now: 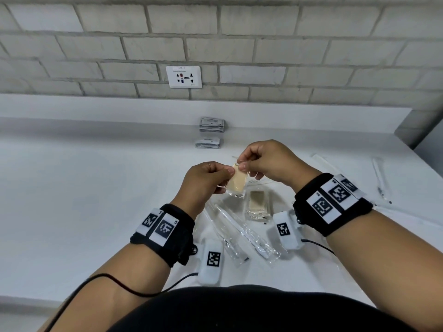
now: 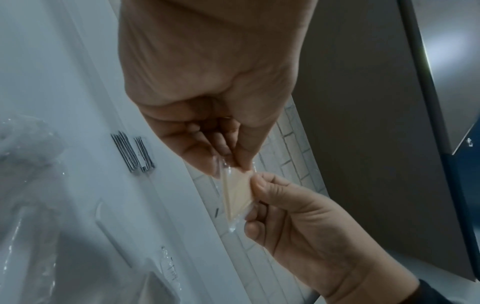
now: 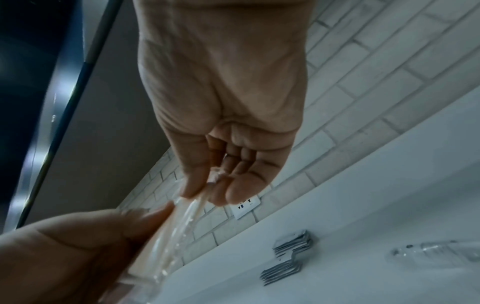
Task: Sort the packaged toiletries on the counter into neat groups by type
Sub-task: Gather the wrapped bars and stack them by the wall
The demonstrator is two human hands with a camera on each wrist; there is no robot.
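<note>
1. Beige flat soap bar sealed in a clear plastic wrapper (image 1: 236, 182) is held in the air above the white counter (image 1: 96, 188), between both hands, in front of the person's body.
2. Left hand (image 1: 203, 182) pinches the wrapper's left edge between thumb and curled fingers.
3. Right hand (image 1: 266, 161) pinches the wrapper's top corner between thumb and forefinger; its other fingers are curled.
4. Directly below the held bar, a small stack of matching beige wrapped soap bars (image 1: 258, 204) lies on the counter.
5. Beside that stack, nearer the person, several long clear-wrapped white items (image 1: 242, 233) lie loosely overlapping; what they are is hard to tell.
6. Farther back, near the wall, two neat stacks of flat grey sachets (image 1: 211, 133) sit one behind the other.
7. On the right side of the counter lie two more long clear-wrapped items (image 1: 381, 180), well apart from the rest.
8. A white wall socket (image 1: 184, 77) sits in the pale brick wall above the counter.
</note>
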